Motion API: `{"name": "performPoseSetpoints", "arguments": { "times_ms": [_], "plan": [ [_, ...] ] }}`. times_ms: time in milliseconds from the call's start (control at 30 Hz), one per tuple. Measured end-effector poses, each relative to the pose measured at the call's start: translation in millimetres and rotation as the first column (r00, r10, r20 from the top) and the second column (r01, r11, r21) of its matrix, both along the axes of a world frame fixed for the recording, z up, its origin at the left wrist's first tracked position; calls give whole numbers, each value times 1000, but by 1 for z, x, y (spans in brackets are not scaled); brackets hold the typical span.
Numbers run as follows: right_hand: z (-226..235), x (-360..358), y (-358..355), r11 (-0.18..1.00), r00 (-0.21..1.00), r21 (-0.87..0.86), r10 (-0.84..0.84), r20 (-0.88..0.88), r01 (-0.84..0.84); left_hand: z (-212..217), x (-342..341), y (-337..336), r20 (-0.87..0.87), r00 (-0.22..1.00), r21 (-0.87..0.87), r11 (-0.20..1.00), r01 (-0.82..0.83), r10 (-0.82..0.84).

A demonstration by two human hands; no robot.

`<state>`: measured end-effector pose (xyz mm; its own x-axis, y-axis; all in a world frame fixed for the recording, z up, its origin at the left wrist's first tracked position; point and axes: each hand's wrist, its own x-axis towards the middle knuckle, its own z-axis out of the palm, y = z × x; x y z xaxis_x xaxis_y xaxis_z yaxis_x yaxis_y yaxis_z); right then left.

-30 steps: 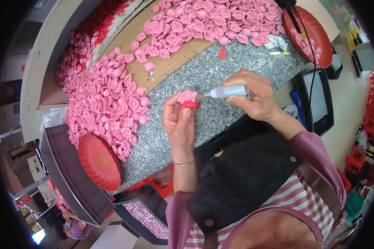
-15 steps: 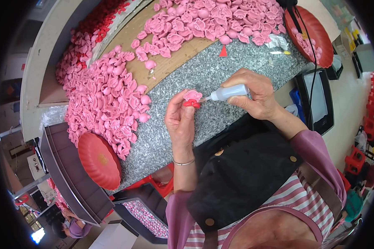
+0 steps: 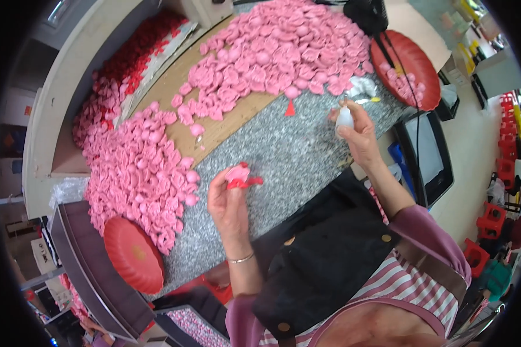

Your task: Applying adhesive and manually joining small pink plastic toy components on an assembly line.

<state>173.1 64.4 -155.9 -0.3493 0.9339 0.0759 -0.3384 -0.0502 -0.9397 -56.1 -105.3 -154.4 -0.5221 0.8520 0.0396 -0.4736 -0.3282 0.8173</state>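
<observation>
My left hand (image 3: 228, 208) pinches a small pink petal-shaped piece (image 3: 238, 173) with a red piece (image 3: 253, 181) against it, above the grey speckled tabletop (image 3: 283, 156). Whether the two are stuck together I cannot tell. Farther right, my right hand (image 3: 363, 139) grips a small white squeeze bottle (image 3: 345, 120), its narrow tip pointing up and apart from the pink piece. A large heap of similar pink pieces (image 3: 136, 173) spreads left of my left hand. Another heap of them (image 3: 272, 52) covers the far side of the table.
Red pieces (image 3: 134, 66) fill the box at the far left. A red scalloped dish (image 3: 133, 254) stands at the near left; another red dish (image 3: 422, 63) at the far right holds several pink pieces. A black cable (image 3: 410, 87) hangs over it. A red triangle (image 3: 290, 108) lies before the far heap.
The bottle has moved away from the pink piece, to the right and farther off, and turned from sideways to tip up. My left hand has shifted left and nearer, still holding its pieces.
</observation>
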Motion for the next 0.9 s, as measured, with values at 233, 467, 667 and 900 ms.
{"name": "performPoseSetpoints", "arguments": {
  "times_ms": [233,467,667,900],
  "plan": [
    [-16,5,7,979,880,199,-139,454,53,7,-12,-1,7,997,60,995,-80,80],
    [9,-19,-44,701,801,713,-425,422,-4,5,-19,-1,8,997,76,995,-72,72],
    [18,-107,40,528,706,843,-560,433,-99,15,-20,1,8,1000,158,987,-21,20],
    [22,-123,48,648,482,651,-457,747,-395,12,-23,-8,34,999,146,989,-31,26]
  ]
}}
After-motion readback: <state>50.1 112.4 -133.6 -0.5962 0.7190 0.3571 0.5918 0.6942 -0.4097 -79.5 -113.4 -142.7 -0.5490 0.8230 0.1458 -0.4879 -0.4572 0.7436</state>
